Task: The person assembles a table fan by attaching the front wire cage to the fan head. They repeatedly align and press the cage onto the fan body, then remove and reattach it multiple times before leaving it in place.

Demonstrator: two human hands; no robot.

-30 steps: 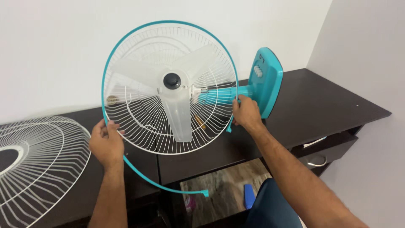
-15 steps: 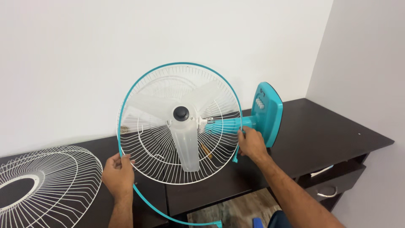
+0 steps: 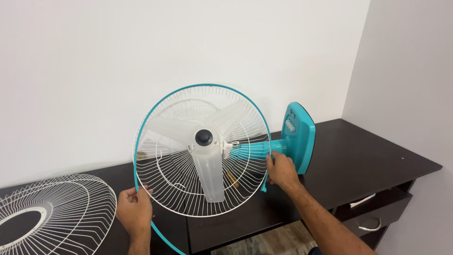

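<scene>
A teal fan lies on its side on a dark desk (image 3: 358,160). Its white wire rear guard (image 3: 170,189) faces me, with a translucent three-blade propeller (image 3: 207,160) and a black hub cap (image 3: 204,137) in front of it. A teal plastic rim band (image 3: 188,92) runs around the guard's top and hangs loose below the lower left. My left hand (image 3: 135,210) grips the guard's lower left edge together with the band. My right hand (image 3: 281,170) holds the guard's right edge near the teal neck (image 3: 257,148). The teal base (image 3: 299,134) stands upright behind.
A separate white wire front guard (image 3: 52,212) lies flat on the desk at the left. A white wall is behind and a grey wall at the right. A drawer with a metal handle (image 3: 370,225) hangs open under the desk's right end.
The view has tilted upward, so the fan sits lower in frame. Both hands keep their grip on the guard's edges. The band's loose lower end has dropped out of view.
</scene>
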